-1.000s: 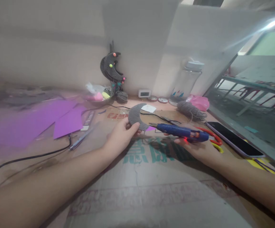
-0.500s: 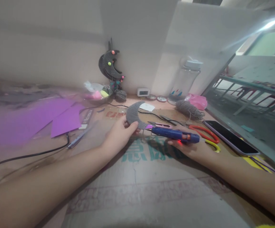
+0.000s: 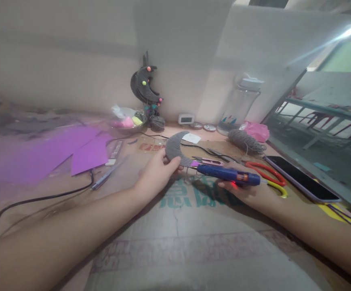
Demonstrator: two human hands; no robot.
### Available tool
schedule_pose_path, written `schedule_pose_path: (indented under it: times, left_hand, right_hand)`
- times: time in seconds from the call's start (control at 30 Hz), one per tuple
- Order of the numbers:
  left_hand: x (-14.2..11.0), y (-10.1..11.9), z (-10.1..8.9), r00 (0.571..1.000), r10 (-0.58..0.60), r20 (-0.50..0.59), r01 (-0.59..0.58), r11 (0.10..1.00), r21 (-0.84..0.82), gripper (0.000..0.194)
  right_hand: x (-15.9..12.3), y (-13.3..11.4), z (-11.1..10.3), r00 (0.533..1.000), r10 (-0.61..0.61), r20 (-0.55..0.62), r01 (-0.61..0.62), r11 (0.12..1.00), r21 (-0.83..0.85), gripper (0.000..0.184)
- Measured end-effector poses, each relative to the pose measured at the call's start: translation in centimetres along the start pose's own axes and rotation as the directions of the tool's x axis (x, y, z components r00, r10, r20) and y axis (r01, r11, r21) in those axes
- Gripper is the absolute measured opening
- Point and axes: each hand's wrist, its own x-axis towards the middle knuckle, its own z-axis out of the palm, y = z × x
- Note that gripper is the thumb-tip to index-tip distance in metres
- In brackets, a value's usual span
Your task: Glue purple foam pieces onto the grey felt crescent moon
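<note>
The left hand point(image 3: 157, 174) pinches a grey, yarn-wound crescent point(image 3: 174, 145) (purple at the tip) above the desk point(image 3: 78, 275), opening toward three o'clock; at its four o'clock, the right hand point(image 3: 244, 194) grips a glue gun point(image 3: 219, 172).

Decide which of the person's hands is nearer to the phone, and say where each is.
Right. The right hand, holding the glue gun, is left of the phone, apart from it; the left hand, holding the crescent, is farther left, beyond the gun's tip.

green characters point(image 3: 178, 199) and red print point(image 3: 151, 147) (too blurred for reading) on the cardboard point(image 3: 151, 246)
</note>
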Motion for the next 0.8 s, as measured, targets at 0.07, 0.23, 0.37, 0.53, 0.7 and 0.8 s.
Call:
schedule_pose_path:
  times: [0.07, 0.23, 0.37, 0.53, 0.7, 0.8]
  left_hand:
    - [-0.03, 0.00, 0.01, 1.000, -0.005, 0.001, 0.005, 1.000, 0.002, 0.011]
    - [-0.13, 0.21, 0.06, 1.000, -0.018, -0.001, 0.018, 0.999, -0.039, 0.009]
    - [-0.09, 0.28, 0.05, 1.000, -0.007, -0.007, 0.007, 0.999, -0.037, 0.006]
    - [-0.11, 0.34, 0.07, 1.000, 0.005, 0.005, -0.004, 0.999, -0.041, 0.005]
    - [-0.13, 0.29, 0.06, 1.000, 0.006, 0.000, -0.006, 1.000, -0.018, 0.007]
    - [-0.02, 0.03, -0.03, 1.000, -0.005, 0.004, 0.005, 1.000, 0.003, 0.009]
  right_hand:
    - [0.04, -0.08, 0.00, 1.000, -0.009, 0.000, 0.009, 1.000, 0.001, 0.013]
    - [-0.02, -0.06, 0.09, 1.000, 0.013, -0.013, -0.013, 1.000, -0.013, 0.012]
    - [-0.09, 0.34, 0.17, 0.999, 0.036, -0.024, -0.037, 0.998, -0.041, 0.013]
    - [-0.10, 0.62, 0.22, 0.999, 0.043, -0.020, -0.045, 0.997, -0.060, 0.015]
    - [-0.06, 0.22, 0.08, 0.999, 0.047, 0.002, -0.046, 0.997, -0.064, 0.014]
    - [-0.03, 0.21, 0.10, 1.000, 0.026, -0.006, -0.026, 0.998, -0.061, 0.015]
